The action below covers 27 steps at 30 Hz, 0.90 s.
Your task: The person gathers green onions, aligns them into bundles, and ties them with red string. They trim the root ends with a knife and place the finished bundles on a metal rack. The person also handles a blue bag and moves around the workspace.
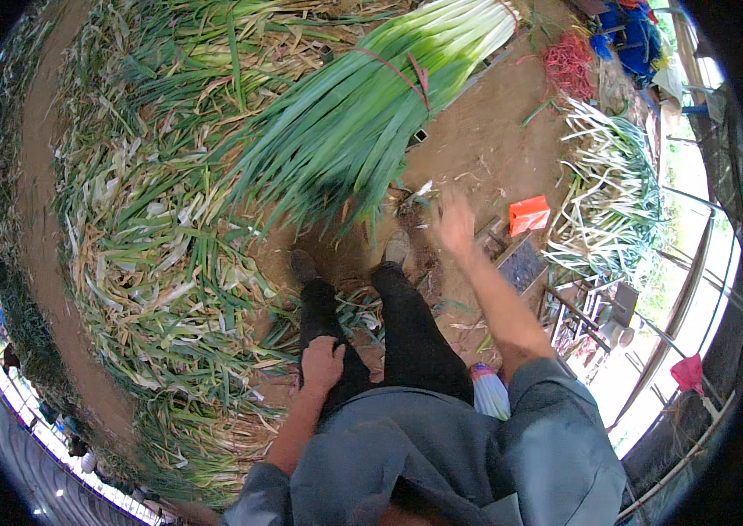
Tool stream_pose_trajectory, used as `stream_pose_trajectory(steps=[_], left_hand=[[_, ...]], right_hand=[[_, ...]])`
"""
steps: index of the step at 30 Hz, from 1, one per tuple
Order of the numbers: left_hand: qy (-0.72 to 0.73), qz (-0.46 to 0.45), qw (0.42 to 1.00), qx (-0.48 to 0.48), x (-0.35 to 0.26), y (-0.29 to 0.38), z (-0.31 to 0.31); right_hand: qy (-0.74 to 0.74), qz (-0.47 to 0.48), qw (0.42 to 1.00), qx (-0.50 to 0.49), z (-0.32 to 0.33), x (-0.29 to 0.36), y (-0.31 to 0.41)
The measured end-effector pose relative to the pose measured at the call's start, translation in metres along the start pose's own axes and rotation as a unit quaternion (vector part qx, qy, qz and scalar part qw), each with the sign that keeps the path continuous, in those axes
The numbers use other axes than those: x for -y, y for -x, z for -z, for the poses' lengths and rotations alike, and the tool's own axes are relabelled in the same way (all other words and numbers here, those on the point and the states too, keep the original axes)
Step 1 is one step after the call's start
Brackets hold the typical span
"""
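A large bundle of green onions lies in front of me, white stalks to the upper right and green leaves fanned towards my feet. Reddish ties go around its leaves and its white end. My right hand is stretched out above the dirt floor, apart from the leaf tips and blurred, so its finger pose is unclear. At my left thigh, my left hand rests against the black trousers; its fingers are partly hidden.
Leaf trimmings cover the ground on the left, beside a dirt path. To the right are red twine, loose green onions, an orange packet and a low dark-topped object. A metal frame stands lower right.
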<state>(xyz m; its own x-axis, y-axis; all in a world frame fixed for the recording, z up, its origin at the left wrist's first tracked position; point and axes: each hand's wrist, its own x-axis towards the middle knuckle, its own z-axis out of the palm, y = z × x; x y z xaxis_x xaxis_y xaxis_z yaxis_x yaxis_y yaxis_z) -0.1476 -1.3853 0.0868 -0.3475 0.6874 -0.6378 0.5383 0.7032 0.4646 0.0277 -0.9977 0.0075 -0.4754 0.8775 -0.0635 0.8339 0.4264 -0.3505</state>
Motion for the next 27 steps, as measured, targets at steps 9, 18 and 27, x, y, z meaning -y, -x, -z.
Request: stream_pose_trajectory(steps=[9,18,27], left_hand=[[0.043,0.036,0.998,0.014,0.017,0.012,-0.005],[0.106,0.084,0.991,0.010,0.033,0.010,0.004],[0.067,0.068,0.995,-0.030,0.058,0.007,0.007]], right_hand=[[0.244,0.026,0.914,0.322,-0.024,0.016,-0.202],[0.302,0.014,0.891,0.339,-0.074,0.009,-0.219],[0.393,0.141,0.871,0.261,-0.091,-0.018,-0.208]])
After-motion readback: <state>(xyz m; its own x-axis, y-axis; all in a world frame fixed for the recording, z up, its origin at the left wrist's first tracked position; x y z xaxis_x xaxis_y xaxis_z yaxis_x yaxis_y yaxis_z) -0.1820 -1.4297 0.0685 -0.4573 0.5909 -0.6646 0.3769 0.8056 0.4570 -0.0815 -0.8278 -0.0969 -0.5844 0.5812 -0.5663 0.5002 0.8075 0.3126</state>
